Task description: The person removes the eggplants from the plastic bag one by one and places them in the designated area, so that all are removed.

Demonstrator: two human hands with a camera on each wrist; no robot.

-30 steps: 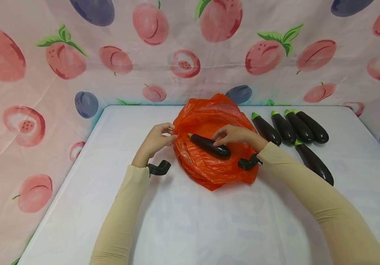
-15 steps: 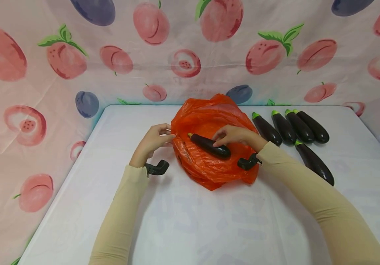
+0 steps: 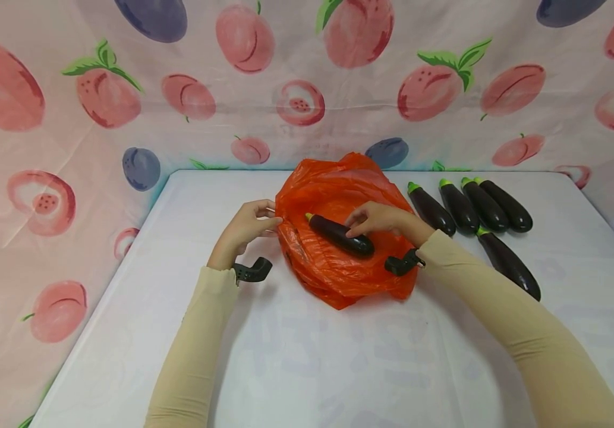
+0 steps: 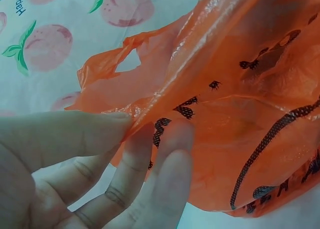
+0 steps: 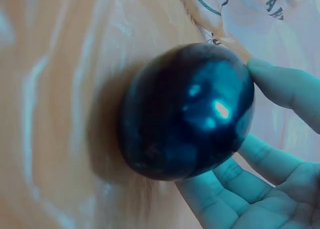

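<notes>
An orange-red plastic bag (image 3: 333, 276) lies spread with its mouth open at the middle of the table. My left hand (image 3: 248, 227) pinches the bag's left edge between thumb and fingers, as the left wrist view shows the film (image 4: 145, 109) caught at the thumb tip. Over the bag, a dark eggplant (image 3: 330, 230) with a green stem end lies slantwise. My right hand (image 3: 373, 219) holds it from above near its thick end; in the right wrist view its glossy round end (image 5: 187, 114) sits between thumb and fingers, close to the bag.
Several more eggplants (image 3: 456, 205) lie side by side at the back right of the white table (image 3: 349, 368), one of them (image 3: 509, 264) nearer the right forearm. A fruit-print cloth (image 3: 296, 53) hangs behind the table and at the left.
My left hand has shifted slightly left, drawing the bag's left edge outward a little. The right hand and the eggplant stay almost in place.
</notes>
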